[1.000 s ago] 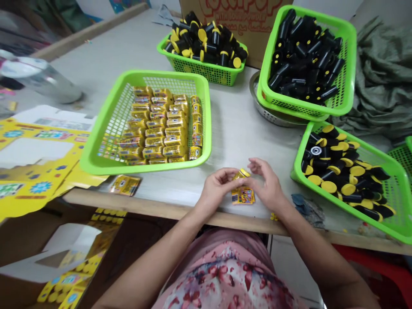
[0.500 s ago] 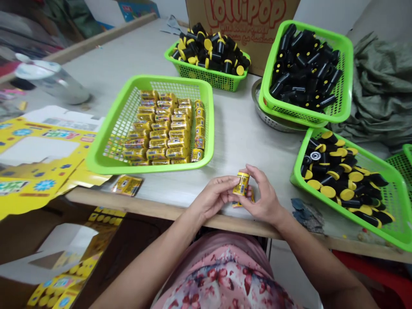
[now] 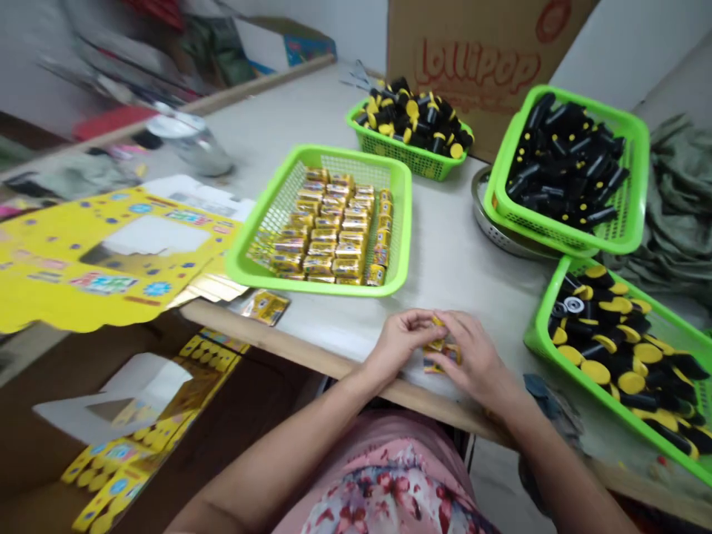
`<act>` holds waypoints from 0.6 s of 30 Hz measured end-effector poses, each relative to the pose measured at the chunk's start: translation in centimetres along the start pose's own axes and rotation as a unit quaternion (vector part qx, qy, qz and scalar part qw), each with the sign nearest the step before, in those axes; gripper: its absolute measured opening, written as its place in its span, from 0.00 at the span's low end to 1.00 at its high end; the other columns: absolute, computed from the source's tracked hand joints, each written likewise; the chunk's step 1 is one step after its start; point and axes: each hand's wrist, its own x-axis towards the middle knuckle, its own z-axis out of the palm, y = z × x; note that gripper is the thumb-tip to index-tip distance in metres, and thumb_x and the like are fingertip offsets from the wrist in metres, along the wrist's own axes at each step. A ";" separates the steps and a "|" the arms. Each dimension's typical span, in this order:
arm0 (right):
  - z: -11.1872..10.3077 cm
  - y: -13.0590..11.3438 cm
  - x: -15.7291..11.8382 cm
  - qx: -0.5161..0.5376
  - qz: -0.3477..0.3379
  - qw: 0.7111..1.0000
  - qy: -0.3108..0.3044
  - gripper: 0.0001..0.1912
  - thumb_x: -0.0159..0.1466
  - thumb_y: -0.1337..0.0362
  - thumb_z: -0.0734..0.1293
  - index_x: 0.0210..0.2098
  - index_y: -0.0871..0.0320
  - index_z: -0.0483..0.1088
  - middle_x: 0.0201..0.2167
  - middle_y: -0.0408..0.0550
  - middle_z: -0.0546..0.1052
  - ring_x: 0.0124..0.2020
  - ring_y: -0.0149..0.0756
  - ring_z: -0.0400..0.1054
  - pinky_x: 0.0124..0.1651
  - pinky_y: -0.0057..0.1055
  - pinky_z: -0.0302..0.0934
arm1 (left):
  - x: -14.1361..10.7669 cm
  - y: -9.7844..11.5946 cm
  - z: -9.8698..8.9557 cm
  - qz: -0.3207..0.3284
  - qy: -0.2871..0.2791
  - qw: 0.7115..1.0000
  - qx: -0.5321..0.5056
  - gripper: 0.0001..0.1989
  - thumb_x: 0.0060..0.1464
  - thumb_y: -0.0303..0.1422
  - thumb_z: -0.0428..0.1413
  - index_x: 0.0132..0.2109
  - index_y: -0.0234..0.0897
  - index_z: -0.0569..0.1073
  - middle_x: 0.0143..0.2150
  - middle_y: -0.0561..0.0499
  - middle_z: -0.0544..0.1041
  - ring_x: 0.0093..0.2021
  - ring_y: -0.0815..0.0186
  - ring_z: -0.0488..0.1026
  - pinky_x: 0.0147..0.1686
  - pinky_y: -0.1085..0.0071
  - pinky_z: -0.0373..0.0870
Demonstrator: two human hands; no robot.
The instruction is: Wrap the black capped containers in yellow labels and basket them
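At the near table edge, my left hand (image 3: pixel 401 341) and my right hand (image 3: pixel 475 352) meet around a small yellow-labelled container (image 3: pixel 437 344). Fingers of both hands close on it and cover most of its body and lid. Beneath my right hand, flat printed yellow labels (image 3: pixel 442 363) lie on the table. Up and to the left, a green basket (image 3: pixel 311 286) holds rows of similar gold-yellow wrapped containers (image 3: pixel 339 226) lying on their sides. Another small pile of flat labels (image 3: pixel 265 306) rests below that basket.
At right, a green basket (image 3: pixel 537 334) holds black containers with yellow lids; a similar basket (image 3: pixel 406 153) stands behind. Stacked green baskets (image 3: pixel 639 185) of black containers overhang a metal colander (image 3: pixel 500 236). Yellow printed cardboard (image 3: pixel 61 278) and a jug (image 3: pixel 197 148) are left, a Lollipop carton (image 3: pixel 472 96) behind.
The view has swung left, so the table items sit further right. My fingers have closed in around the small container, which stood upright with its yellow lid showing and is now mostly covered.
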 end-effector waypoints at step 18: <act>1.5 2.6 27.2 -0.061 0.185 0.979 -0.064 0.13 0.65 0.66 0.68 0.49 0.59 0.76 0.51 0.56 0.79 0.49 0.43 0.75 0.56 0.42 0.66 | -0.6 0.5 -1.4 -0.091 -0.026 0.976 -0.198 0.26 0.35 0.38 0.72 0.43 0.30 0.78 0.35 0.42 0.82 0.32 0.63 0.77 0.34 0.68 0.73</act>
